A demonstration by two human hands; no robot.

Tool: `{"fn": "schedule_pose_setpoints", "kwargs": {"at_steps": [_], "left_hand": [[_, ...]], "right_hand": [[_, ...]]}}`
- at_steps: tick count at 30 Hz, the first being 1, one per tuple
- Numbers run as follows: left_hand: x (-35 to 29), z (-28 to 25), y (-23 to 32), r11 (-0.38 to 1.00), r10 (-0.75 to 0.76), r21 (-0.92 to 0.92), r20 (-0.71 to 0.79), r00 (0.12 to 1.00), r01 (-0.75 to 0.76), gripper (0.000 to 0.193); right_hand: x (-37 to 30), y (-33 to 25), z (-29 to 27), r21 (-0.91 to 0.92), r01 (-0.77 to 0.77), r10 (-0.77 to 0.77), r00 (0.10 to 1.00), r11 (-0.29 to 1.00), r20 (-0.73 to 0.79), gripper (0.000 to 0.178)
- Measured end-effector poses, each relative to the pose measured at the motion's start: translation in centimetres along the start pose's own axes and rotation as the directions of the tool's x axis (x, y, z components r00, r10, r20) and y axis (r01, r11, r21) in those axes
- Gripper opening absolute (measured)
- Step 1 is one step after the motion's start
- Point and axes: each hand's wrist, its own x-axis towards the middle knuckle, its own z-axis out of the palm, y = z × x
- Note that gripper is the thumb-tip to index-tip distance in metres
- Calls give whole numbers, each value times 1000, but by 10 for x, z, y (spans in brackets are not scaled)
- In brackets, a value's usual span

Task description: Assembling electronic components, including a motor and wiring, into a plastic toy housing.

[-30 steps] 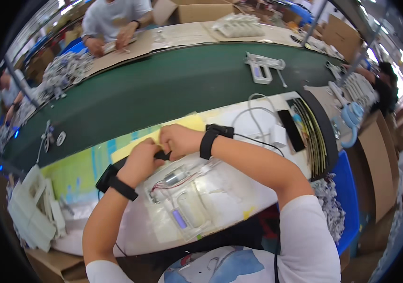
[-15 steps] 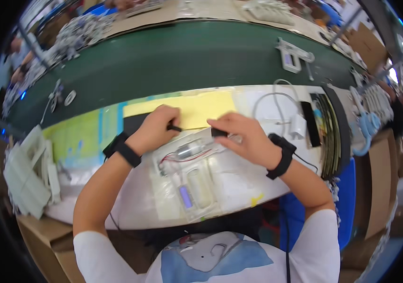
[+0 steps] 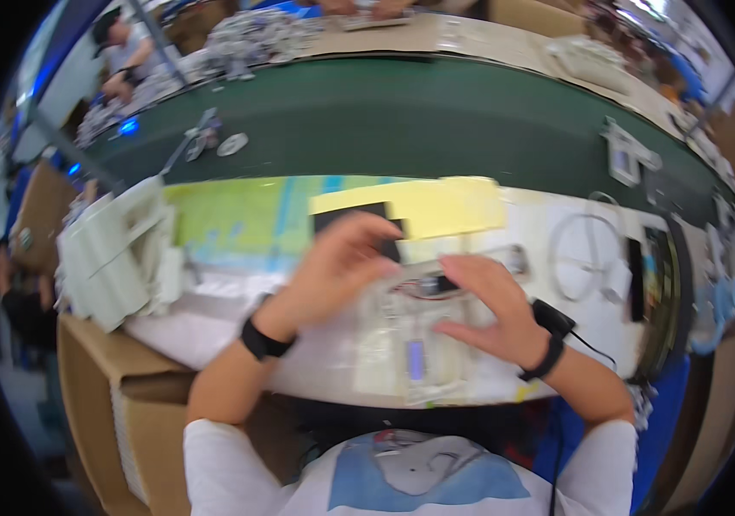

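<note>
Pale, gun-shaped plastic housing point(image 3: 430, 289) flat on white bench point(image 3: 307, 365), right hand point(image 3: 498, 320) over it, fingers spread.
Likely light, stiff, slick; hold by handle loop point(image 3: 416, 359), thin red wires point(image 3: 403, 291) look fragile. Left hand point(image 3: 342, 268) half-curled alongside, blurred, can't tell if pinching anything. Yellow paper sheet point(image 3: 453, 209) beyond.

This is an assembly workshop, shown by the long green belt point(image 3: 436, 112), heaped parts point(image 3: 256, 39) and co-worker point(image 3: 137, 58).
</note>
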Motion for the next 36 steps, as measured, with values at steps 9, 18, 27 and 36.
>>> {"fn": "schedule_pose_setpoints", "kwargs": {"at_steps": [9,18,27,36], "left_hand": [[-65,42,11,972,-232,-15,124,965,236,87],[-93,-7,36,847,142,528,-121,982,-58,81],[-146,-170,-19,-19,321,820,-537,780,572,67],[-131,-96,33,165,392,836,-543,743,524,54]], "right_hand": [[-1,-35,22,143,130,-142,987,981,78,22],[-22,-14,14,75,65,-66,998,995,3,33],[-47,-11,49,51,57,-61,995,997,84,33],[-56,-25,27,-265,-575,620,772,774,136,71]]}}
